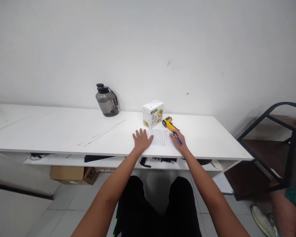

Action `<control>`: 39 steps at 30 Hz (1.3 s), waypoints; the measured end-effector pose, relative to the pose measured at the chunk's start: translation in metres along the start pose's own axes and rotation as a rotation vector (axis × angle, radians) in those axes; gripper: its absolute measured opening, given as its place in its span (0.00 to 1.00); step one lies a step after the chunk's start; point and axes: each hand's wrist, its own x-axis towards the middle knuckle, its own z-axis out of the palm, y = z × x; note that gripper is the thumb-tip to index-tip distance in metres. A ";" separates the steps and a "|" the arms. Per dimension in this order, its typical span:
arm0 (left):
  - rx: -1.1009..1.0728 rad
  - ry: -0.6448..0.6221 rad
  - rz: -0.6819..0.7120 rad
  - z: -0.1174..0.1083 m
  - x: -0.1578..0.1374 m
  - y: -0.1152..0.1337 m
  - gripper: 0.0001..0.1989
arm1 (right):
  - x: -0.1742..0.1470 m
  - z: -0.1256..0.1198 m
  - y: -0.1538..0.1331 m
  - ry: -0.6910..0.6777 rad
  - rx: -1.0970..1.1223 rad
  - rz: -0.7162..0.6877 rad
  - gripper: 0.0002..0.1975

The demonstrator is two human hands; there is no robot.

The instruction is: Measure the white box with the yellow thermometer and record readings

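A sheet of paper (159,137) covered in lines of writing lies on the white desk (64,128) in front of me. My left hand (141,139) rests flat at the paper's left side, fingers spread. A blue pen (178,138) is held in my right hand (179,141) at the paper's right edge; the writing tip is hard to make out. Just behind the sheet stands a white box (153,114) with avocado pictures and "Super Meal" lettering. A yellow and black infrared thermometer (169,123) lies beside the box, close to my right hand.
A grey translucent water jug (107,102) stands near the wall, left of the box. Under the desktop, a shelf (75,160) holds dark items, with a cardboard box (69,174) below. At right are a dark metal-framed rack (268,144) and another person's leg and shoe (262,219).
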 end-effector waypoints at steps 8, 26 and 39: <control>-0.005 -0.007 -0.007 -0.001 0.000 0.002 0.42 | 0.010 0.009 0.015 -0.036 -0.100 0.132 0.21; -0.116 0.051 -0.063 -0.008 -0.003 0.003 0.48 | 0.014 0.008 0.002 0.306 -0.537 0.161 0.27; -0.659 0.225 -0.077 -0.011 0.100 0.010 0.39 | 0.101 0.030 0.004 -0.187 -0.862 0.269 0.31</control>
